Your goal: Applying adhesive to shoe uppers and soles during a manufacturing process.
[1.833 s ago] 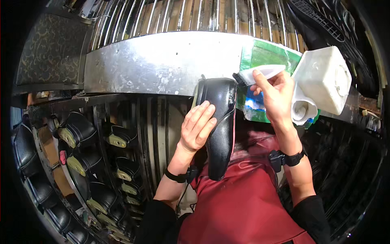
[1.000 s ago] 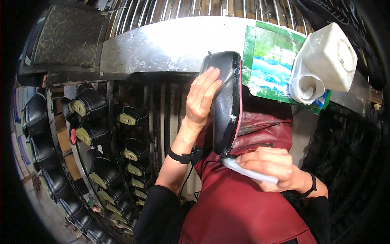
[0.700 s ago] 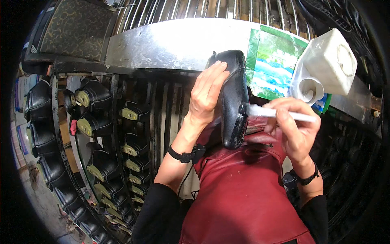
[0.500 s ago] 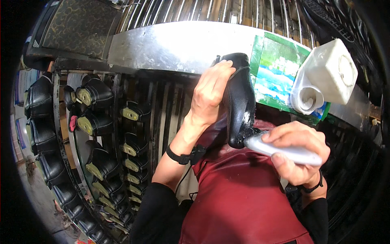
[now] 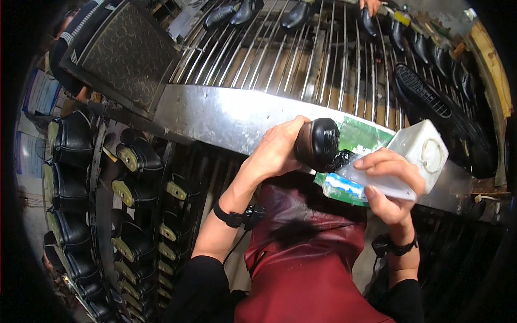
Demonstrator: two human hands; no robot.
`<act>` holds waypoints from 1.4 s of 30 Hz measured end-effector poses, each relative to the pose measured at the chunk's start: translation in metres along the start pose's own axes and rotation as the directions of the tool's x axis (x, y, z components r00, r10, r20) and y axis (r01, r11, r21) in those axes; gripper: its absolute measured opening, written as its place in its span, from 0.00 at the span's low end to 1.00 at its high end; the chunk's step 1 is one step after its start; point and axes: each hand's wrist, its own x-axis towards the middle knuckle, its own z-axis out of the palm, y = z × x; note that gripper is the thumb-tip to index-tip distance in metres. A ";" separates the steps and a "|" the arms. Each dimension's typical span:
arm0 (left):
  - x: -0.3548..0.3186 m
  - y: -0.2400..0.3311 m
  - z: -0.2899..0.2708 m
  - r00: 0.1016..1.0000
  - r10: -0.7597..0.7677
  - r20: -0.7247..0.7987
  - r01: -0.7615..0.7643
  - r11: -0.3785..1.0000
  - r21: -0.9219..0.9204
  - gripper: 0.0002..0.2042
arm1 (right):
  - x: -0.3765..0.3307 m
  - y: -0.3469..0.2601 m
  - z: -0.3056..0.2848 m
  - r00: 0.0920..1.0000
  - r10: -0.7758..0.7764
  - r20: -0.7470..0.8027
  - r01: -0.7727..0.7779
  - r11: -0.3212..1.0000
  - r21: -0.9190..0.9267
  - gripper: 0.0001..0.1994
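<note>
My left hand (image 5: 277, 151) grips a black shoe (image 5: 319, 142), held with one rounded end pointing toward the camera. My right hand (image 5: 390, 185) holds a white brush (image 5: 374, 182) whose black bristle end touches the shoe just right of it. Behind the brush stands a white plastic container (image 5: 420, 151) on a green and blue packet (image 5: 355, 141) at the edge of a metal bench (image 5: 215, 116). A dark red apron (image 5: 307, 253) covers my front below both hands.
A wire rack (image 5: 301, 48) above the bench carries several black shoes and a black sole (image 5: 425, 91). At left, racks hold several black shoes on lasts (image 5: 134, 161). A dark patterned mat (image 5: 126, 54) lies at upper left. Another person's hand (image 5: 371, 5) shows at the top edge.
The shoe has turned from upright to end-on toward the camera. My right hand moved the brush from the container down below the shoe, then up to its right side.
</note>
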 end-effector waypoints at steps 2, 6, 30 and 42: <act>0.010 -0.016 -0.003 0.999 0.048 0.013 -0.047 0.997 -0.058 0.39 | -0.018 0.022 -0.001 0.984 0.166 -0.060 -0.160 0.982 0.095 0.11; 0.007 -0.059 0.011 0.995 -0.091 -0.039 0.070 0.925 -0.374 0.44 | -0.084 0.061 0.005 0.855 0.498 -0.146 -0.463 0.859 0.218 0.10; -0.119 0.019 0.087 0.869 -0.448 0.211 0.376 0.320 -0.869 0.42 | -0.140 0.010 -0.010 0.125 0.903 -0.410 -0.184 0.427 0.885 0.13; -0.115 0.017 0.081 0.880 -0.403 0.251 0.352 0.200 -0.915 0.39 | -0.116 -0.027 0.011 0.648 0.679 -0.346 -0.499 0.721 0.481 0.08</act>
